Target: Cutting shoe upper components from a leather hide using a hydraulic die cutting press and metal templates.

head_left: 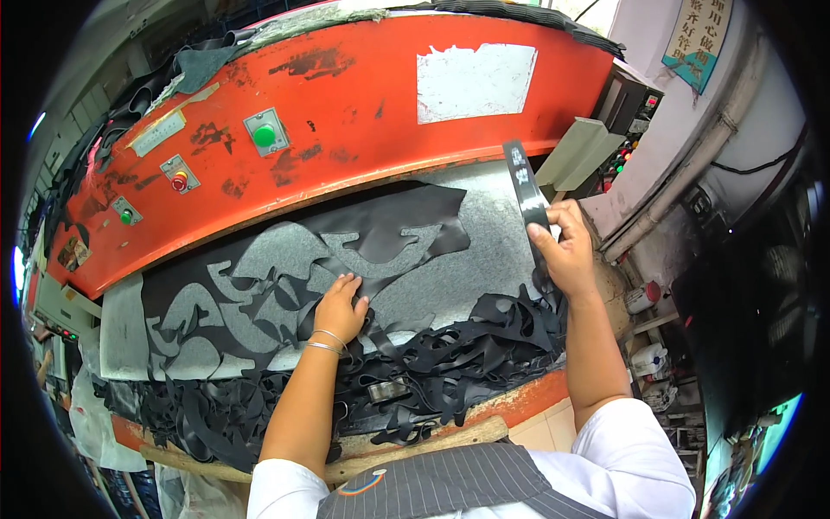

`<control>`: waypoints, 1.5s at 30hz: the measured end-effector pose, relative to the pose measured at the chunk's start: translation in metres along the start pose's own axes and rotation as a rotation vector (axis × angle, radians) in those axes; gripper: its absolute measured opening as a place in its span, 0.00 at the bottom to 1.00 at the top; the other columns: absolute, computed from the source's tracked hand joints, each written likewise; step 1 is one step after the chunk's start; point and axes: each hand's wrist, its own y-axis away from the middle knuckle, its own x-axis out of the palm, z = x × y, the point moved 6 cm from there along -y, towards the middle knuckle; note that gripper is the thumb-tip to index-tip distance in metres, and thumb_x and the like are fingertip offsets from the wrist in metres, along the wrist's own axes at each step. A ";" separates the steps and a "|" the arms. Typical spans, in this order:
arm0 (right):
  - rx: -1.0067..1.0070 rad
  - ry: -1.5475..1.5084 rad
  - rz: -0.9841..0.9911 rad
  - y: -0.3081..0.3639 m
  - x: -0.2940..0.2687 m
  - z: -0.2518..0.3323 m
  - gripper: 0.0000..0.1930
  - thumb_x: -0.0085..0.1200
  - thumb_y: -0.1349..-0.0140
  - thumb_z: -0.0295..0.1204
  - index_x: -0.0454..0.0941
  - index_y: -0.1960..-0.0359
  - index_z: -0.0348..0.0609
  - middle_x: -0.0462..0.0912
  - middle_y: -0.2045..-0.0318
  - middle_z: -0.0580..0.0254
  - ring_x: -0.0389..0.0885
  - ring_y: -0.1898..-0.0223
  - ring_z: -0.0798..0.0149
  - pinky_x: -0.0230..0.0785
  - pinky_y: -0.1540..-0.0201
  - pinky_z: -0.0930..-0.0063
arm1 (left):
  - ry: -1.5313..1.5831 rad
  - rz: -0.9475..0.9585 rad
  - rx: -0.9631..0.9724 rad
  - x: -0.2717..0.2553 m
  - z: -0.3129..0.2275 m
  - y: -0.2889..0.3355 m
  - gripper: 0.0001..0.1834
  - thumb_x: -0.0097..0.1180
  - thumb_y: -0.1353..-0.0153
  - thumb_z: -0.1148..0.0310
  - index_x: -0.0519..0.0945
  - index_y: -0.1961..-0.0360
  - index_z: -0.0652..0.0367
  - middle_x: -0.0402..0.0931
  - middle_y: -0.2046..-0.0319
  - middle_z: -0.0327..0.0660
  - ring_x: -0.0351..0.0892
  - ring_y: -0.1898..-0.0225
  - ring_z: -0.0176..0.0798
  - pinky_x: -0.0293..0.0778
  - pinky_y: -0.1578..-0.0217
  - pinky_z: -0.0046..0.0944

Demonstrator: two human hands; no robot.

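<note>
Plastic bag point(97, 419), pale and crumpled, hangs at the far left, below the end of a red machine point(372, 95). Along the machine's curved front come a small green button point(126, 216), then a red button point(179, 181) and, further right and higher, a larger green button point(264, 136). Beneath that front, a black sheet point(380, 208) lies on a grey bed point(471, 281), covering its left and middle parts; curved cut-outs through the sheet show the grey underneath. Of the two hands, the left hand point(340, 310) rests palm down on the narrow strips of the sheet, fingers extended and loosely spread, gripping nothing that shows; pale bangles point(325, 342) circle its wrist. Tangled black scraps point(484, 346) heap along the near edge of the bed, in front of a wooden rail point(471, 435). Towards the bed's right end, the right hand point(567, 251) is closed around a long, flat dark bar point(524, 177), whose glossy upper part slants up and left above the fist. Past it stand a control box point(627, 112) with coloured lights and, furthest right, a slanting pipe point(674, 186).
</note>
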 end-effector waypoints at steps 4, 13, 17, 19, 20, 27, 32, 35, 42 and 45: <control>0.147 -0.171 0.107 0.038 -0.003 -0.007 0.10 0.64 0.46 0.31 0.78 0.69 0.40 0.72 0.60 0.57 0.69 0.48 0.58 0.59 0.43 0.64 | 0.319 0.217 -0.079 -0.004 -0.064 -0.005 0.23 0.57 0.39 0.60 0.77 0.46 0.63 0.73 0.44 0.53 0.70 0.40 0.51 0.65 0.40 0.42; -0.139 -0.094 0.417 0.089 0.088 0.072 0.22 0.68 0.49 0.37 0.76 0.57 0.39 0.64 0.43 0.42 0.59 0.38 0.39 0.52 0.36 0.49 | 1.787 0.099 -0.459 -0.022 -0.160 0.037 0.27 0.48 0.29 0.64 0.55 0.37 0.66 0.70 0.49 0.43 0.72 0.51 0.33 0.69 0.47 0.36; 0.001 -0.193 0.584 0.113 0.114 0.075 0.33 0.69 0.49 0.41 0.72 0.43 0.41 0.60 0.39 0.38 0.59 0.36 0.38 0.55 0.35 0.53 | 1.728 -0.022 -0.497 -0.033 -0.150 0.064 0.26 0.54 0.35 0.71 0.59 0.39 0.63 0.73 0.53 0.43 0.76 0.52 0.35 0.74 0.50 0.38; 0.058 -0.325 0.701 0.124 0.126 0.074 0.33 0.68 0.49 0.42 0.72 0.42 0.43 0.62 0.39 0.39 0.61 0.37 0.40 0.57 0.36 0.56 | 1.716 0.002 -0.463 -0.038 -0.149 0.077 0.30 0.58 0.38 0.74 0.59 0.38 0.61 0.73 0.53 0.42 0.76 0.53 0.35 0.75 0.51 0.38; 0.080 -0.375 0.737 0.129 0.129 0.076 0.30 0.68 0.49 0.40 0.75 0.44 0.44 0.65 0.40 0.43 0.64 0.38 0.44 0.58 0.37 0.57 | 1.735 0.023 -0.491 -0.038 -0.150 0.081 0.31 0.60 0.39 0.74 0.59 0.39 0.59 0.74 0.54 0.43 0.78 0.55 0.35 0.76 0.53 0.37; -0.062 -0.347 0.846 0.145 0.116 0.109 0.22 0.69 0.49 0.37 0.82 0.53 0.45 0.75 0.47 0.49 0.75 0.46 0.50 0.66 0.43 0.63 | 1.915 -0.018 -0.497 -0.025 -0.133 0.120 0.14 0.45 0.27 0.63 0.73 0.51 0.63 0.77 0.56 0.41 0.77 0.55 0.32 0.74 0.53 0.34; 0.464 -0.653 0.782 0.156 0.079 0.107 0.20 0.69 0.53 0.30 0.81 0.59 0.33 0.81 0.62 0.47 0.84 0.65 0.59 0.76 0.60 0.67 | 1.783 -0.144 -0.627 -0.044 -0.109 0.166 0.12 0.46 0.28 0.58 0.72 0.60 0.57 0.74 0.75 0.37 0.73 0.78 0.31 0.74 0.73 0.33; 0.533 -0.859 0.613 0.156 0.042 0.127 0.20 0.69 0.55 0.31 0.80 0.61 0.33 0.81 0.68 0.47 0.81 0.78 0.63 0.74 0.76 0.71 | 2.041 -0.144 -0.659 -0.075 -0.088 0.200 0.10 0.48 0.29 0.57 0.70 0.64 0.51 0.64 0.82 0.32 0.60 0.83 0.27 0.64 0.81 0.31; 0.416 -0.009 0.368 0.162 -0.044 0.101 0.18 0.62 0.51 0.28 0.74 0.58 0.36 0.75 0.71 0.65 0.73 0.76 0.72 0.65 0.70 0.80 | 1.057 -0.485 -0.803 -0.177 0.091 0.327 0.17 0.58 0.36 0.54 0.73 0.63 0.58 0.74 0.73 0.40 0.72 0.78 0.34 0.74 0.73 0.37; 0.436 0.063 0.497 0.195 -0.014 0.139 0.20 0.64 0.56 0.27 0.75 0.60 0.35 0.76 0.68 0.64 0.74 0.71 0.71 0.68 0.69 0.74 | -0.149 -0.379 -0.834 -0.196 0.141 0.352 0.30 0.72 0.54 0.54 0.75 0.54 0.61 0.68 0.46 0.57 0.63 0.40 0.57 0.60 0.41 0.55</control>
